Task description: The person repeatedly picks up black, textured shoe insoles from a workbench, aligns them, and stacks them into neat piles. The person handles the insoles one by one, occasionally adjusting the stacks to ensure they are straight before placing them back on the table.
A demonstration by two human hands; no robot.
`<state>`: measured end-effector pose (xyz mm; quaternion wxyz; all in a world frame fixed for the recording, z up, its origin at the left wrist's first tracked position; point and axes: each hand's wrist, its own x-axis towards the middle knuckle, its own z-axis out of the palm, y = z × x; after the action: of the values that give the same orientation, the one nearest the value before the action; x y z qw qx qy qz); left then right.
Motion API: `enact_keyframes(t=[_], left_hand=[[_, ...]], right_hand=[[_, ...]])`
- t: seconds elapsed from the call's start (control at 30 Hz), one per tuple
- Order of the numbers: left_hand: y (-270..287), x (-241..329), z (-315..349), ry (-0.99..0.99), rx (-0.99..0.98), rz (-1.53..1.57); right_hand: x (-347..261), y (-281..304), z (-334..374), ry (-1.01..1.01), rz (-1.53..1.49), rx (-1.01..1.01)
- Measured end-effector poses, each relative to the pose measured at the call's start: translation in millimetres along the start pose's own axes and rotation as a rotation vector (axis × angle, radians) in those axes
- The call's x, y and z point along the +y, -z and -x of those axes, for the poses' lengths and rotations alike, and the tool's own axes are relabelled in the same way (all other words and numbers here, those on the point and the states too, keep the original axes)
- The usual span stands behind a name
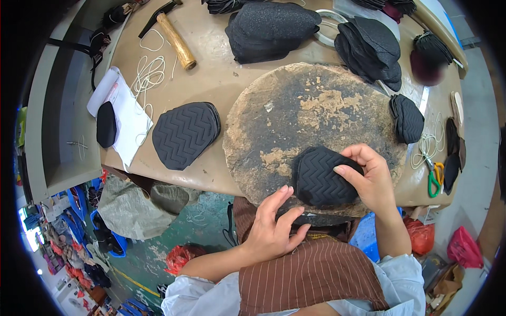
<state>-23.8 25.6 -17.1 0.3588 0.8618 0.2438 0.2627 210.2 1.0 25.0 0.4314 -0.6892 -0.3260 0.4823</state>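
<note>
On a worn round block (263, 116), near its front edge, lies a small stack of black pads with a zigzag pattern (322, 176). My right hand (369, 174) pinches the right edge of these pads between thumb and fingers. Just left of them, my left hand (276, 221) has its fingers spread and holds nothing; its fingertips come close to the stack. Another pile of black zigzag pads (185, 135) rests on the table left of the block. A smaller black stack (407, 119) sits at the block's right edge.
A hammer (176, 42) lies at the back left, near white cord (148, 73) and paper (124, 116). Larger black pieces (271, 31) are piled behind the block, with more black pieces (369, 50) to their right. Scissors with green and orange handles (435, 179) lie at the right edge.
</note>
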Motion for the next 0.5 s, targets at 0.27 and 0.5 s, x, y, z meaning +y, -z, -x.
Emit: enact_keyframes(t=[0.27,0.5], left_hand=[[1.2,-3.7,-2.2,-0.029,-0.007,0.0],[5.9,2.2,-8.6,-0.027,-0.157,-0.282]], right_hand=[[9.3,-2.7,3.2,0.086,0.07,0.069],[8.4,-4.6,5.0,0.065,0.061,0.121]])
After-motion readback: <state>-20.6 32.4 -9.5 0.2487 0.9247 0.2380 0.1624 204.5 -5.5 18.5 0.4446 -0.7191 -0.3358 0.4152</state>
